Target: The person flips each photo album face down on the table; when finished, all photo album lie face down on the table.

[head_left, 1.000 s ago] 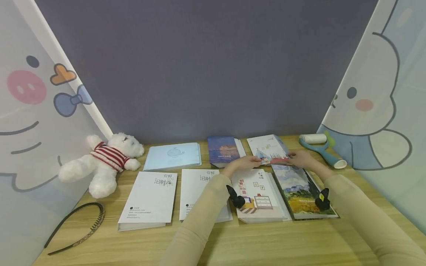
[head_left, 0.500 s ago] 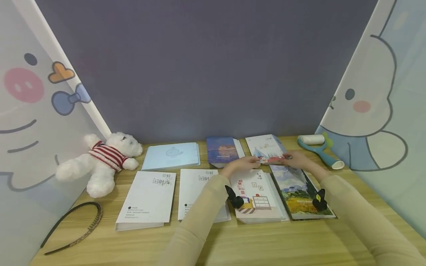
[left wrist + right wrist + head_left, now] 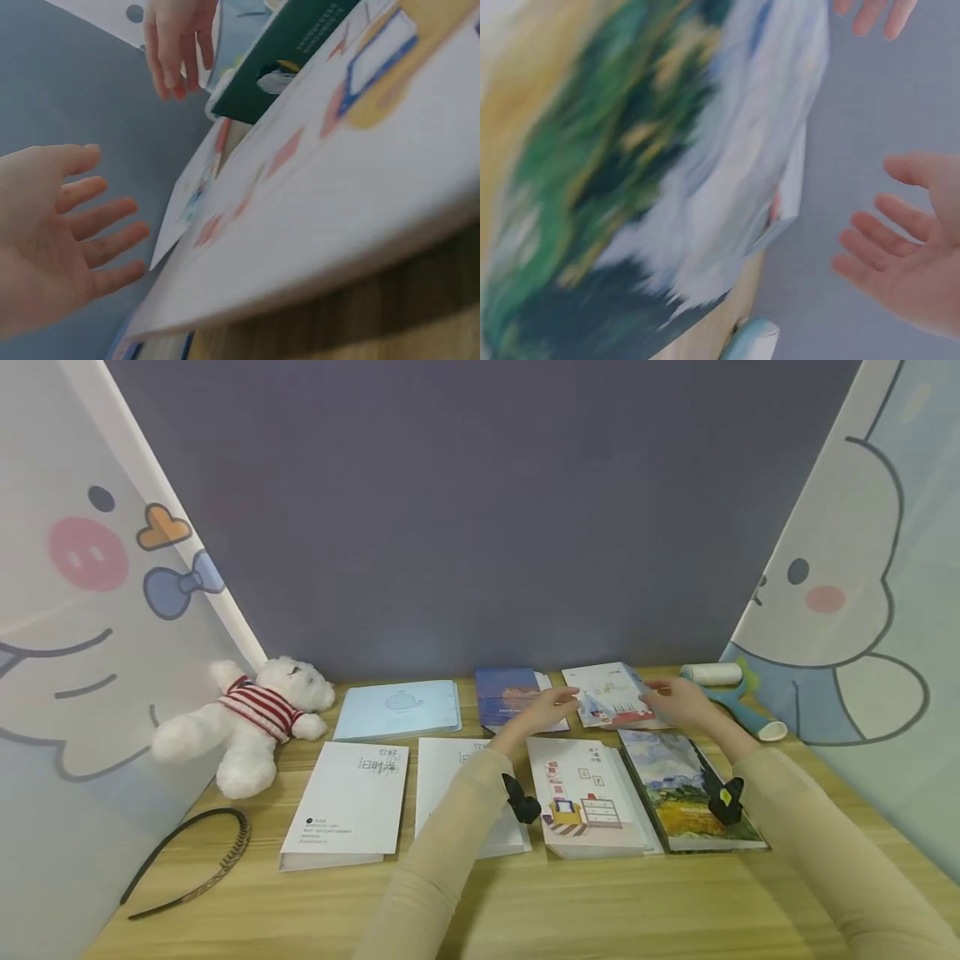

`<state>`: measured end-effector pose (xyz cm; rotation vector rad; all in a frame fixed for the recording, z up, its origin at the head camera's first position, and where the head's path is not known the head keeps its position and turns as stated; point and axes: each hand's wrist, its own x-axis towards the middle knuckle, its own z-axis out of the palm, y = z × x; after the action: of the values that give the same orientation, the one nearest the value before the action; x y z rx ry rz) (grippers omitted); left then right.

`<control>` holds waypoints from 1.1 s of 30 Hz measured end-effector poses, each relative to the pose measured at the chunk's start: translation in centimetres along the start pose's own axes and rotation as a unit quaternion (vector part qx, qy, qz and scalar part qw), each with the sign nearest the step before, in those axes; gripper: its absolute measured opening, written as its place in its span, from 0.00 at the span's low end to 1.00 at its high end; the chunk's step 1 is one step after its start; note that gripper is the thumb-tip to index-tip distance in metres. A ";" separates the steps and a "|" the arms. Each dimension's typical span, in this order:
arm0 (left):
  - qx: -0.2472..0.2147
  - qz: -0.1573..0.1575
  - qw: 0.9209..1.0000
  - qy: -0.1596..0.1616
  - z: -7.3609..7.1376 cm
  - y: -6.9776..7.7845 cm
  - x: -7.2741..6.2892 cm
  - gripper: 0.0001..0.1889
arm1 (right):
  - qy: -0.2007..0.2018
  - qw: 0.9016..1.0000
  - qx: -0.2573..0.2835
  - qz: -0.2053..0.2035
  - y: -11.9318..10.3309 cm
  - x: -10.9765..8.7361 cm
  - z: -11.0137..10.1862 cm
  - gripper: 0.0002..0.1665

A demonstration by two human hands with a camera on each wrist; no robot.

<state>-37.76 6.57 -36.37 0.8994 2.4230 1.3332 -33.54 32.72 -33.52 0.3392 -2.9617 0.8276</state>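
My left hand (image 3: 542, 710) hovers over the back row, between the purple-blue photo album (image 3: 504, 692) and the white album with a tent drawing (image 3: 609, 693). In the left wrist view that left hand (image 3: 60, 240) has its fingers spread apart, holding nothing. On the other side of the tent album is my right hand (image 3: 678, 702), its fingers near the album's right edge. The right wrist view shows the right hand (image 3: 907, 240) with loose, parted fingers and nothing in them. Below lie the album with a room drawing (image 3: 577, 793) and the landscape-painting album (image 3: 675, 785).
Two white albums lie left of centre, one of them the leftmost album (image 3: 345, 802). A light blue whale album (image 3: 397, 708) lies behind. A teddy bear (image 3: 255, 710) and a black headband (image 3: 232, 852) lie left. A lint roller (image 3: 742, 693) sits back right.
Both hands have let go of the tent album's near corners and lifted away from it, drawing apart. The album stays in the back row. The head view has shifted slightly.
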 end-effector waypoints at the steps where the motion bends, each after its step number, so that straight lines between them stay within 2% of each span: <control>1: -0.002 0.002 1.000 0.010 -0.3 0.0 -0.1 0.23 | 0.012 1.000 0.003 -0.008 -0.3 0.2 0.0 0.32; 7: -0.004 0.007 0.998 0.058 -2.2 -0.1 -1.1 0.23 | 0.074 0.996 0.009 -0.047 -1.9 1.6 0.6 0.32; 12: 0.021 0.002 0.995 0.097 -3.5 -0.7 -2.0 0.23 | 0.094 0.991 0.010 -0.089 -3.3 2.7 1.7 0.30; 16: 0.030 -0.003 0.992 0.121 -4.3 -1.0 -2.9 0.23 | 0.082 0.990 0.012 -0.110 -4.8 3.6 2.5 0.30; 26: -0.007 -0.025 0.985 0.170 -5.6 -2.8 -4.7 0.20 | 0.033 0.992 0.022 -0.118 -8.7 5.3 4.8 0.29; 33: 0.018 -0.063 0.982 0.176 -6.0 -4.3 -5.5 0.21 | 0.008 0.989 0.003 -0.147 -10.6 6.6 7.1 0.27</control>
<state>-37.98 -2.63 -37.04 0.5428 2.7187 1.5118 -37.47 18.91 -33.52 0.7419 -2.7964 0.7972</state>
